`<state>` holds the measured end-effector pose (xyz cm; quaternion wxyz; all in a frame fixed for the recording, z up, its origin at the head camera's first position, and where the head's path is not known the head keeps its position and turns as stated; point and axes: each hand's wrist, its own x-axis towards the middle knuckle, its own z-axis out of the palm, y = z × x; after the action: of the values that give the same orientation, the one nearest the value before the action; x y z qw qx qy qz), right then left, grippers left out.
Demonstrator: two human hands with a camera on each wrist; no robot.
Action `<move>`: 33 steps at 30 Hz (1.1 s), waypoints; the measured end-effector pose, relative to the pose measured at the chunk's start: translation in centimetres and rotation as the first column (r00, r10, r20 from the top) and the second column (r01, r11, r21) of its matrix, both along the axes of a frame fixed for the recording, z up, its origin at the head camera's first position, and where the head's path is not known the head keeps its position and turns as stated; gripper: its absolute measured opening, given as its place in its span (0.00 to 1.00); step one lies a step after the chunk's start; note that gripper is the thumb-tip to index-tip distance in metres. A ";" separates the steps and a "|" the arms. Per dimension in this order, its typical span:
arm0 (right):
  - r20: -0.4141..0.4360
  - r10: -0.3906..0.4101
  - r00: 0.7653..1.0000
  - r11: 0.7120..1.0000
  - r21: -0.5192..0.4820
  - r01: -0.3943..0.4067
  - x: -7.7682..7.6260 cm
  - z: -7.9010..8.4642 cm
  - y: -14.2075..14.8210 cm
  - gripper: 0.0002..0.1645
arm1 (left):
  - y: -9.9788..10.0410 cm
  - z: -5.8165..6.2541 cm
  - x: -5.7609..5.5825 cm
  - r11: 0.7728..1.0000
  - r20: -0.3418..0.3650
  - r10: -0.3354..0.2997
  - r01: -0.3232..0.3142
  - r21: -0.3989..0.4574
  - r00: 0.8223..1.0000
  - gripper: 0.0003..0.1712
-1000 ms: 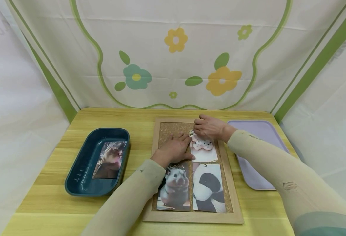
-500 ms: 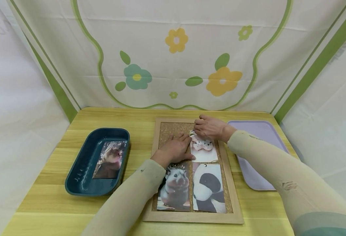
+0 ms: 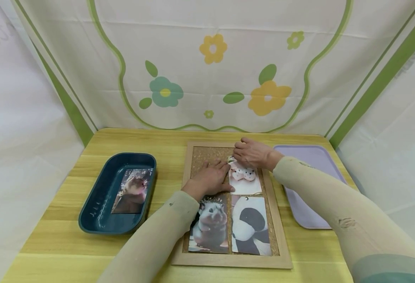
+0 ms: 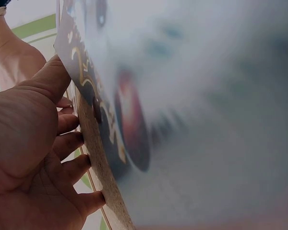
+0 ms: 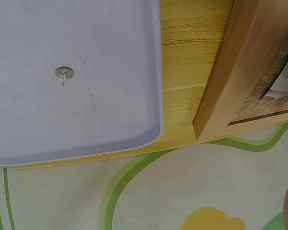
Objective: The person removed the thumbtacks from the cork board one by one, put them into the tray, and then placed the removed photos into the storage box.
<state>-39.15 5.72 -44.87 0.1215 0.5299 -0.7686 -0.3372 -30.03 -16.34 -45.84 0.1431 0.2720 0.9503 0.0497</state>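
Observation:
My left hand (image 3: 209, 179) rests with fingers spread on the framed cork board (image 3: 199, 154), its fingertips at the left edge of a photo with white spotted shapes (image 3: 244, 186). At that photo's top edge, my right hand (image 3: 251, 152) presses down with curled fingers; what lies under its fingertips is hidden. Below are a hamster photo (image 3: 211, 230) and a panda photo (image 3: 250, 226), the latter with a silver thumbtack (image 3: 246, 199) at its top. In the left wrist view, a blurred photo (image 4: 206, 120) fills most of the picture beside my thumb.
A dark teal tray (image 3: 93, 212) with one animal photo (image 3: 132, 192) stands left of the board. On the right lies a lilac tray (image 3: 306, 212), where the right wrist view shows a loose thumbtack (image 5: 64, 73). A flowered cloth (image 3: 193, 59) hangs behind the table.

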 end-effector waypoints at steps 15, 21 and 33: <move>0.021 -0.036 0.999 0.999 0.022 0.036 0.1 0.2 0.2 0.12 | 0.1 0.0 -0.1 1.000 0.021 0.013 -0.013 -0.005 1.000 0.53; 0.031 -0.035 0.999 0.999 0.017 0.035 0.1 0.2 0.4 0.12 | 0.1 -0.1 -0.2 1.000 0.015 0.010 -0.009 -0.012 1.000 0.53; 0.083 -0.080 0.993 0.997 -0.002 0.080 0.1 0.5 0.2 0.14 | 0.1 0.3 0.0 1.000 0.016 0.012 -0.012 -0.010 1.000 0.52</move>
<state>-39.05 5.96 -44.37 0.0773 0.5117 -0.7946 -0.3174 -30.00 -16.23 -45.58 0.1516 0.2653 0.9510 0.0478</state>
